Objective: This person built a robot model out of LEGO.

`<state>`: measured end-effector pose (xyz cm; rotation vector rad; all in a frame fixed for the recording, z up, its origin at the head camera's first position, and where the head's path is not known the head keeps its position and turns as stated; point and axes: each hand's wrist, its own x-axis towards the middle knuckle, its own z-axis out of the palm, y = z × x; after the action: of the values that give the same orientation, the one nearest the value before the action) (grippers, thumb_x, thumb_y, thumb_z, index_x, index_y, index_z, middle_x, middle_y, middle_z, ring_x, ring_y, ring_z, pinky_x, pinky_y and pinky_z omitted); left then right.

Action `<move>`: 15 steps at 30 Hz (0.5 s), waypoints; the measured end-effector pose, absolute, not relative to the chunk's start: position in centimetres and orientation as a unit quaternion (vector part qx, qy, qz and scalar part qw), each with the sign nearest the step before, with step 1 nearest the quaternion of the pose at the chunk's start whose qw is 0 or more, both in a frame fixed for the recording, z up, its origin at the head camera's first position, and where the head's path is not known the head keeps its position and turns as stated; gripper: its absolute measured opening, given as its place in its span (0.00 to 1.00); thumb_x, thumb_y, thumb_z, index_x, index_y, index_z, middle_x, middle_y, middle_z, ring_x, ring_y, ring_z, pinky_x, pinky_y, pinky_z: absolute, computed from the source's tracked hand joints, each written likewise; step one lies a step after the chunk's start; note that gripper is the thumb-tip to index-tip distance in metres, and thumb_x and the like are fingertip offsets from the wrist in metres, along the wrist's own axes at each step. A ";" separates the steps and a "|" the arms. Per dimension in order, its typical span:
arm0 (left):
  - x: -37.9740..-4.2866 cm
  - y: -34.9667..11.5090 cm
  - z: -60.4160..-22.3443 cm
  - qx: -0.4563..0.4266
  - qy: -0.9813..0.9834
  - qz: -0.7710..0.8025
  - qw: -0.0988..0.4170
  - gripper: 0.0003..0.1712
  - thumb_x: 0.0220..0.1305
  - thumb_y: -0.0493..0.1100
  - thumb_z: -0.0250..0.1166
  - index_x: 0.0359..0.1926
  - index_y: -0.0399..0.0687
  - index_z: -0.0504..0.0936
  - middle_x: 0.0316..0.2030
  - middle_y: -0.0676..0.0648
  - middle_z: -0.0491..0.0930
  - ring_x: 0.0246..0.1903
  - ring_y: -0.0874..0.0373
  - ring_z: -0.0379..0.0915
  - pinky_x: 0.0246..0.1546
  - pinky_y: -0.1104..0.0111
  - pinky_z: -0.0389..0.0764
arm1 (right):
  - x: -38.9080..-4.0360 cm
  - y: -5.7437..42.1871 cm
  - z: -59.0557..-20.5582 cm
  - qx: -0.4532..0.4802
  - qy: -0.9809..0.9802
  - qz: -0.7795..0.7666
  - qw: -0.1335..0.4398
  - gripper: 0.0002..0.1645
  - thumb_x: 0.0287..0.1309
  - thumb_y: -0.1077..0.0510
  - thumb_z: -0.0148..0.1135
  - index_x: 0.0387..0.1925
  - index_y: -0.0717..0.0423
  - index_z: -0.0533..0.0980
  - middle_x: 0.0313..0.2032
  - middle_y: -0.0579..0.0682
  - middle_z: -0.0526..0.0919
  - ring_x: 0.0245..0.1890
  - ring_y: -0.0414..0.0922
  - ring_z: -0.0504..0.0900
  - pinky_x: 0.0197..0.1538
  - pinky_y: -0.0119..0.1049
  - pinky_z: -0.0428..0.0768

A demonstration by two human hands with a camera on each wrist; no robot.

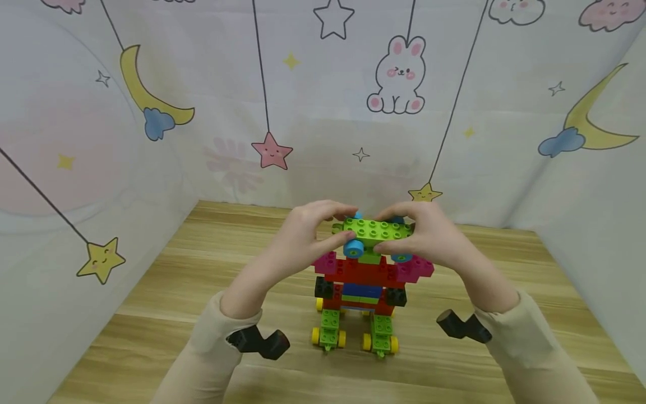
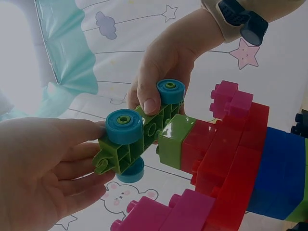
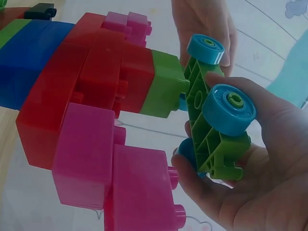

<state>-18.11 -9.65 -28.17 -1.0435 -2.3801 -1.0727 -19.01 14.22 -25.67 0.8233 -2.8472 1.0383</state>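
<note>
A lime-green toy-car base [image 1: 378,230] with blue wheels [image 2: 124,126] is held level above a built figure of toy bricks. At its left end, my left hand [image 1: 308,238] pinches it between thumb and fingers. My right hand [image 1: 429,233] grips the other end, thumb along the near side. The base's hollow underside faces the green brick [image 3: 164,83] on top of the figure, its edge right at that brick's studs. Below come red bricks [image 1: 359,270], pink bricks [image 1: 415,269] at both sides and a blue brick [image 1: 361,290].
The figure stands on the wooden tabletop [image 1: 202,331] on green wheeled bases [image 1: 330,328] with yellow wheels. Black bricks [image 1: 324,288] stick out at its sides. A white cloth [image 1: 333,151] with printed stars, moons and a rabbit encloses the back and sides.
</note>
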 end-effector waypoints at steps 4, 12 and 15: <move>-18.2 -9.7 -28.4 -0.365 -0.836 -0.376 0.161 0.20 0.62 0.41 0.68 0.54 0.41 0.82 0.50 0.45 0.83 0.47 0.55 0.79 0.47 0.64 0.81 | -19.0 14.1 -25.8 0.266 -0.905 0.333 -0.003 0.24 0.50 0.53 0.75 0.48 0.56 0.83 0.46 0.53 0.84 0.44 0.49 0.76 0.39 0.36 0.82; -18.3 -9.9 -28.9 -0.366 -0.833 -0.383 0.158 0.19 0.61 0.40 0.69 0.53 0.40 0.83 0.50 0.46 0.84 0.46 0.55 0.79 0.46 0.63 0.81 | -19.0 13.9 -26.2 0.263 -0.902 0.341 -0.010 0.24 0.49 0.53 0.76 0.48 0.57 0.83 0.46 0.54 0.84 0.42 0.49 0.76 0.35 0.36 0.81; -18.3 -10.0 -28.9 -0.366 -0.833 -0.384 0.159 0.18 0.61 0.40 0.69 0.52 0.40 0.83 0.49 0.46 0.84 0.46 0.55 0.78 0.45 0.63 0.81 | -19.0 13.8 -26.3 0.265 -0.903 0.339 -0.009 0.24 0.49 0.53 0.76 0.48 0.57 0.83 0.45 0.54 0.84 0.41 0.49 0.75 0.35 0.37 0.80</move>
<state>-18.28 -9.97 -28.95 -1.0452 -2.3817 -1.0979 -19.02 13.81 -26.31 0.8369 -2.8513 1.0710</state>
